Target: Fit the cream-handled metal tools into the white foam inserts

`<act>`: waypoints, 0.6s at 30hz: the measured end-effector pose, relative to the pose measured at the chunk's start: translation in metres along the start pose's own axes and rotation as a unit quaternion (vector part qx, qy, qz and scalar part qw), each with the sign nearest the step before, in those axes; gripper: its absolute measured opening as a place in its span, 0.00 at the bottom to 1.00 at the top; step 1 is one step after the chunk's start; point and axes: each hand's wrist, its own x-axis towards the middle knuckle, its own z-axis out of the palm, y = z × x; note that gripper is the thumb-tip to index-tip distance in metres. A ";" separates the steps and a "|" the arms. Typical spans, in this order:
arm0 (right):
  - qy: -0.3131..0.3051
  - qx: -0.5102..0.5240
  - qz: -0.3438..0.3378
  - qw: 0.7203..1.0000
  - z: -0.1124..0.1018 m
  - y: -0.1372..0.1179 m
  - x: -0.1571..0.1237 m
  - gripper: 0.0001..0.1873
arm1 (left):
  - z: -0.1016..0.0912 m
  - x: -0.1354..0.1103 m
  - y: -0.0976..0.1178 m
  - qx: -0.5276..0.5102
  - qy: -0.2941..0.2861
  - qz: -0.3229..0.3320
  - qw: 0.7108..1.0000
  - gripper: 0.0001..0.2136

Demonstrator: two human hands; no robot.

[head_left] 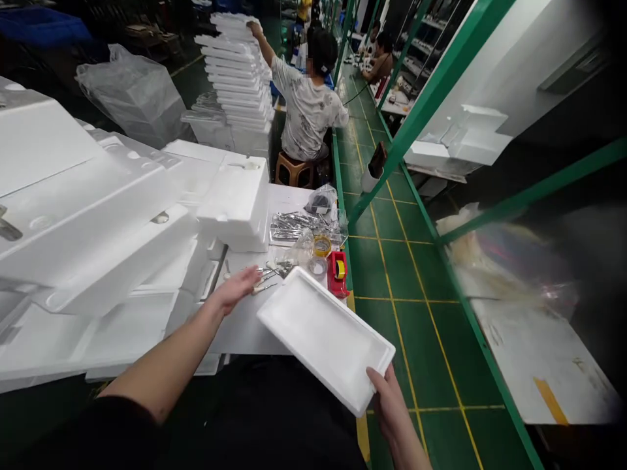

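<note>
My right hand (389,398) grips the near corner of a shallow white foam tray (323,336), which tilts over the table's near right corner. My left hand (240,287) reaches over the white table (245,329) with its fingers stretched out, holding nothing. Its fingertips lie next to small metal parts (272,271) scattered on the table.
Big white foam blocks (98,215) pile up on the left. A red tape dispenser (337,271), tape rolls (322,247) and bagged metal pieces (298,225) sit at the table's far right. Ahead, a seated person (306,104) touches a foam stack (240,78). Green floor and racks fill the right.
</note>
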 end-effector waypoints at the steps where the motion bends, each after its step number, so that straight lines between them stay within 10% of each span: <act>1: -0.027 -0.017 -0.021 0.999 0.001 -0.004 0.001 0.56 | -0.011 -0.017 -0.018 0.022 -0.031 -0.028 0.999 0.24; 8: -0.260 0.101 -0.038 0.960 0.034 -0.048 0.010 0.53 | -0.119 -0.098 -0.046 -0.002 -0.237 0.011 0.971 0.33; 12: -0.238 0.153 0.032 0.959 0.066 -0.021 0.023 0.35 | -0.153 -0.119 -0.061 0.025 -0.148 0.010 0.989 0.26; 18: -0.064 0.157 0.023 0.985 0.091 0.053 0.054 0.16 | -0.151 -0.089 -0.119 0.017 0.006 0.022 1.000 0.27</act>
